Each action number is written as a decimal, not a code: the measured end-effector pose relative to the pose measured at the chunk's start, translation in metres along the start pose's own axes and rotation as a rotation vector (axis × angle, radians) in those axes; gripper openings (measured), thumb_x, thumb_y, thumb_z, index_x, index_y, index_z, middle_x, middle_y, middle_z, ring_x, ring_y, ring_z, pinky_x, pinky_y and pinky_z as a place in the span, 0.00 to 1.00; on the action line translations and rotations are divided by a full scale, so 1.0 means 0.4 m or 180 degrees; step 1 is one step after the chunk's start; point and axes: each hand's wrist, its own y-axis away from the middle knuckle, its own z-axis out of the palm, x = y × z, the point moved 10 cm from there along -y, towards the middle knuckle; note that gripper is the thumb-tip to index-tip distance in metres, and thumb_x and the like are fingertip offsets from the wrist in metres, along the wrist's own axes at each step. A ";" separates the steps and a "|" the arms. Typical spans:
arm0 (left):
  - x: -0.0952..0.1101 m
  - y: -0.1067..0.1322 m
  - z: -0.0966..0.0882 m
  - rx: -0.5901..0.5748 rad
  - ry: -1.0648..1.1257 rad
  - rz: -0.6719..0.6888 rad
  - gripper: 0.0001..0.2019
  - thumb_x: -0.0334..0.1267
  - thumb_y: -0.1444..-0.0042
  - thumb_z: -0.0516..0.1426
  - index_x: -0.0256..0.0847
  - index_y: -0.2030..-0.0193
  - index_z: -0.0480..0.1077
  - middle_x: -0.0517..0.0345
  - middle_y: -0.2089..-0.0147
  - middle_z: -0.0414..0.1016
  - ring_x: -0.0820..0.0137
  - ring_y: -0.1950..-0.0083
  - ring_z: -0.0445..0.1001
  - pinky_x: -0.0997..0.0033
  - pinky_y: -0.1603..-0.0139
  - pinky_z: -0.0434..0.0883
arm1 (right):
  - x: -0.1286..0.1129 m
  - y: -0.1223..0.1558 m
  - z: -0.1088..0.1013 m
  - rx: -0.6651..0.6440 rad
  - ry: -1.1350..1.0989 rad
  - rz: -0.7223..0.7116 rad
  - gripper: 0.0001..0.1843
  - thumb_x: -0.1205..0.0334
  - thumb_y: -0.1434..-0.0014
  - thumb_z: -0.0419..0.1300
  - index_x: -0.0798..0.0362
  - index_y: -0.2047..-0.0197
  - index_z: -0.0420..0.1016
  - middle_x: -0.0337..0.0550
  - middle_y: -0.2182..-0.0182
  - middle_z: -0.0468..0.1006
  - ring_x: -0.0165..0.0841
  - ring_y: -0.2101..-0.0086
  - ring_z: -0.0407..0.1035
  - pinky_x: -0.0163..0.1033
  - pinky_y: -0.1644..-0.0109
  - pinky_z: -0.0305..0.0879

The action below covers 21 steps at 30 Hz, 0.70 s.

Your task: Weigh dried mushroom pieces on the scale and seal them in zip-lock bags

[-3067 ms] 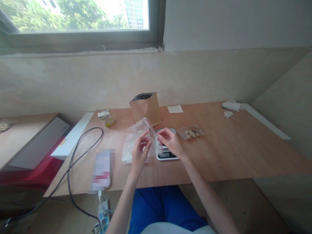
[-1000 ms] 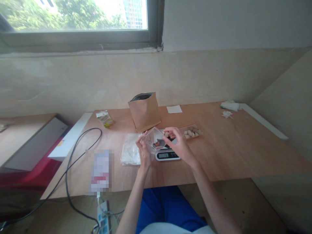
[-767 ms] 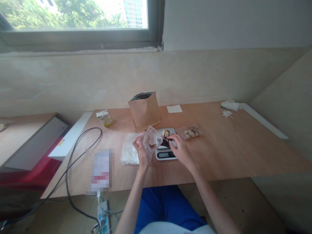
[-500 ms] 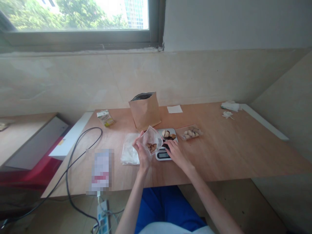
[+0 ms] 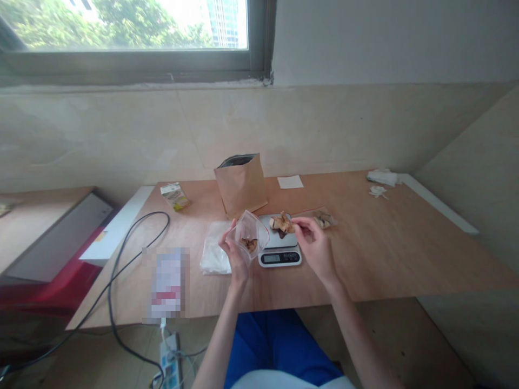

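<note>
My left hand (image 5: 237, 258) is closed round a clear plastic bag (image 5: 252, 224) with its mouth spread wide. Inside the bag lie several brown dried bits (image 5: 248, 245). Between the thumb and fingertips of my right hand (image 5: 317, 249) is a light-brown dried piece (image 5: 285, 222), irregular in shape; I cannot tell its exact kind. It hangs over the plate of a white kitchen scale (image 5: 279, 257). A pale chunk and a dark piece on the plate are partly hidden behind it. The scale's display is too small to read.
A stack of clear bags (image 5: 214, 254) lies left of the scale. Behind stands an open brown paper pouch (image 5: 242, 186). A filled clear bag (image 5: 326, 217) is partly behind my right hand. A small carton (image 5: 175, 196), a white paper (image 5: 290, 182) and a black cable (image 5: 111, 283) are around.
My right hand has drawn back from the clear bag's mouth to the right and now holds the light-brown piece over the scale. My left hand keeps the bag nearly in place.
</note>
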 end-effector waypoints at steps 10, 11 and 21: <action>-0.019 0.037 0.027 0.0142 -0.0236 -0.0533 0.16 0.50 0.37 0.40 0.46 0.47 0.51 0.47 0.39 0.59 0.69 0.40 0.64 0.63 0.43 0.65 | -0.113 -0.013 0.209 -0.1340 0.1023 -0.0756 0.06 0.68 0.42 0.53 0.51 0.65 0.71 0.42 0.69 0.77 0.35 0.67 0.71 0.39 0.61 0.66; -0.024 0.040 0.026 0.0165 -0.0245 -0.0610 0.16 0.50 0.37 0.40 0.47 0.46 0.51 0.48 0.39 0.59 0.69 0.41 0.65 0.63 0.44 0.66 | -0.118 -0.017 0.215 -0.1301 0.1168 -0.0841 0.06 0.68 0.42 0.54 0.51 0.64 0.71 0.43 0.68 0.76 0.37 0.65 0.70 0.41 0.60 0.65; -0.040 0.028 -0.005 0.0404 -0.0295 -0.0767 0.16 0.49 0.37 0.41 0.45 0.48 0.54 0.47 0.41 0.59 0.68 0.39 0.63 0.62 0.41 0.63 | 0.140 -0.072 0.113 -0.0446 0.1223 -0.0384 0.15 0.61 0.44 0.53 0.55 0.54 0.66 0.53 0.57 0.72 0.43 0.54 0.66 0.49 0.51 0.63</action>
